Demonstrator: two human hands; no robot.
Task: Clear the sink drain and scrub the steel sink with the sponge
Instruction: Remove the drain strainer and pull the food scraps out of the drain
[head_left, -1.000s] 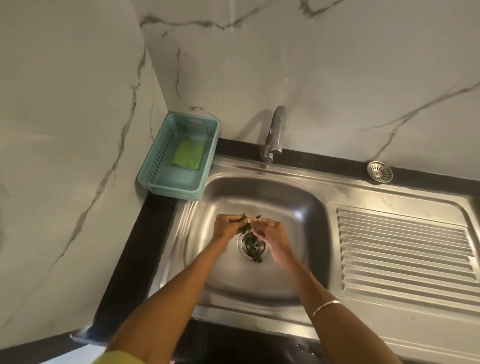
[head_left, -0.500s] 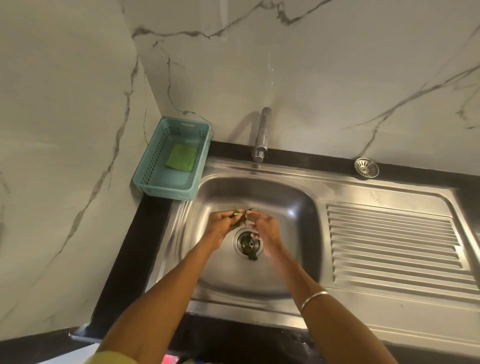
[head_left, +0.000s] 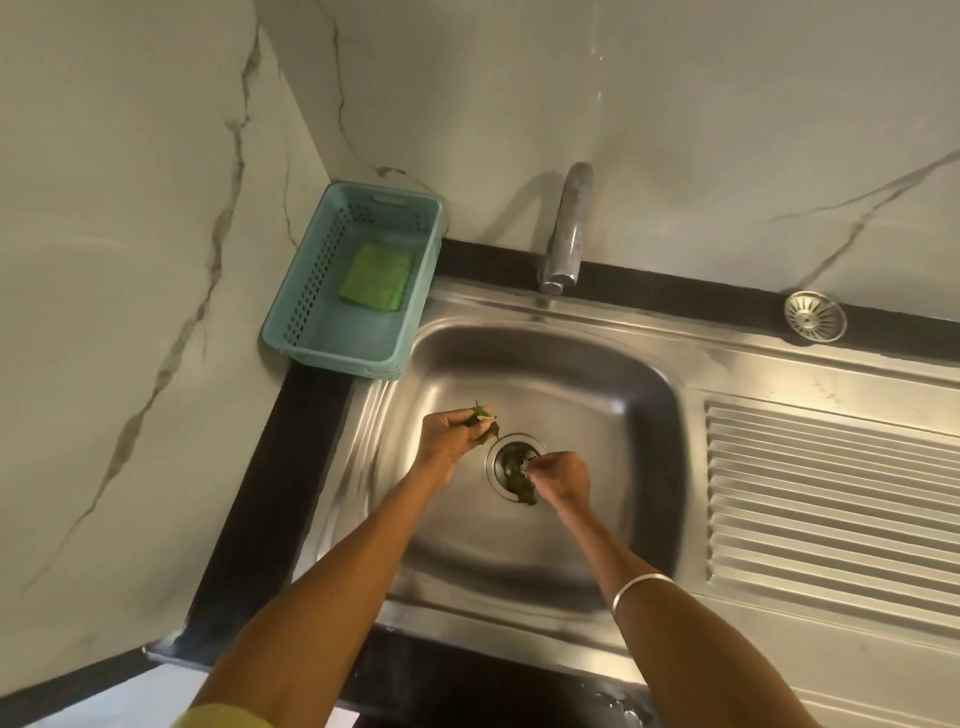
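Since a second ago the hands have parted: then both met above the drain, and now the right hand (head_left: 563, 475) has dropped onto the drain while the left hand (head_left: 452, 434) has drawn off to the basin's left side.

Largest first, the steel sink (head_left: 545, 525) lies with its long axis running left to right, basin on the left and ribbed drainboard (head_left: 831, 499) on the right, so water would run back toward the bowl. Behind it the tap (head_left: 566, 228) points its spout down over the basin's rear edge. A teal basket (head_left: 291, 306) sits in the corner with its long axis running from the wall toward the sink's corner; the green sponge (head_left: 375, 276) lies flat inside, untouched, probably kept aside until the drain is clear.

At the basin's centre the drain (head_left: 511, 465) holds dark leaf scraps (head_left: 524, 491) along its near edge. Right fingertips pinch narrowly at those scraps. Left fingers curl around the collected leaves (head_left: 485, 423), whose tips poke up and away from the person; that hand seems to serve as the holder. A loose strainer (head_left: 814, 316) rests on the dark ledge behind the drainboard, apparently taken out for access.
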